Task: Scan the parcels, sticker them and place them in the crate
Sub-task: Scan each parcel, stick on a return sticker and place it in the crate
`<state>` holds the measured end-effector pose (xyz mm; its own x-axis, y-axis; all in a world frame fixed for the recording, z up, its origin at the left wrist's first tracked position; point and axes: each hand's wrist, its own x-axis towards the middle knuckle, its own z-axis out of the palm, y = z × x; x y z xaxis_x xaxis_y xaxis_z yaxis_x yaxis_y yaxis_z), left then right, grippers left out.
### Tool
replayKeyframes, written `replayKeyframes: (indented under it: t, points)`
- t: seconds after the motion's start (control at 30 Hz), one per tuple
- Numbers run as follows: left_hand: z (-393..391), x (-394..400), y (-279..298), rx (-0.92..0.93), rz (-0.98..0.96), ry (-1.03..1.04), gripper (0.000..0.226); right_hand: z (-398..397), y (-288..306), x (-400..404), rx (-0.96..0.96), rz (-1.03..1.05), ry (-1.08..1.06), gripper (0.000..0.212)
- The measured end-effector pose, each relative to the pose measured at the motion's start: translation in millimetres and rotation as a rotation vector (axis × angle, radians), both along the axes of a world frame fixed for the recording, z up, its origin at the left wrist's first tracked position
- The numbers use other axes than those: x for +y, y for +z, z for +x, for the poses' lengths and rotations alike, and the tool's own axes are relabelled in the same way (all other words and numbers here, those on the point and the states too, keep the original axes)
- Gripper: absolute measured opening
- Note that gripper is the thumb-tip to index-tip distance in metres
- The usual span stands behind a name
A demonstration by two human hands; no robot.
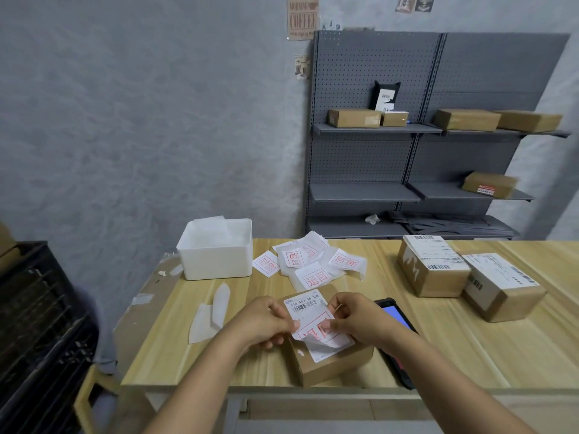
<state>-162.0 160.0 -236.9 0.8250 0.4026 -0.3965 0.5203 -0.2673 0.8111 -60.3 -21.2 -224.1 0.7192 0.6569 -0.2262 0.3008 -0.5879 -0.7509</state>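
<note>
Both hands pinch one red-stamped sticker (316,335): the left hand (266,321) holds its lower edge, the right hand (354,317) its upper edge, apparently peeling the backing. Beneath lies the parcel (326,355) at the table (438,349) front, handy for sticking. The scanner (396,317) rests beside; the crate (34,308) stands left.

Take the parcel (329,349) at the near edge of the bench (470,349) as your landmark. Your left hand (266,322) and right hand (357,321) meet over it, pinching a sticker (316,332) on its top. The scanner (396,317) lies just to its right, partly under your right wrist. Behind it sits a heap of stickers (313,261), and behind-left a tub (216,252). Backing strips (210,311) lie to its left. Two parcels (463,270) sit touching, well to its right. The crate (37,324) stands far left, off the bench. Shelves (423,136) stand far behind.
</note>
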Motion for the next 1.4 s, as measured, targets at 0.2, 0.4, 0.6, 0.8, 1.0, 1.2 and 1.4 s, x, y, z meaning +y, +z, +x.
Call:
replayKeyframes:
  t: [0.2,0.4,0.6,0.8,1.0,1.2,1.4]
  points:
    - [-2,-5,-11,-0.035,-0.015,-0.024,0.029,-2,-8,2,-0.072,-0.056,-0.006,0.019]
    - [-7,-14,-10,-0.068,0.087,-0.004,0.022,-5,-15,5,-0.178,-0.073,0.002,0.018]
    - [-8,-14,-12,-0.13,0.29,-0.062,0.017,-12,-22,6,-0.345,-0.107,0.004,0.03]
    - [-3,-24,-3,-0.129,0.45,-0.209,0.01,-18,-26,-1,-0.509,0.039,-0.003,0.03]
    - [-4,-29,3,-0.061,0.518,-0.341,0.03,-24,-38,-15,-0.555,0.004,0.105,0.02]
    - [-10,-22,5,-0.01,0.57,-0.371,0.041,-26,-38,-23,-0.701,0.004,0.005,0.03]
    - [-15,-34,5,0.084,0.541,-0.382,0.043,-30,-43,-22,-0.649,-0.042,0.206,0.036]
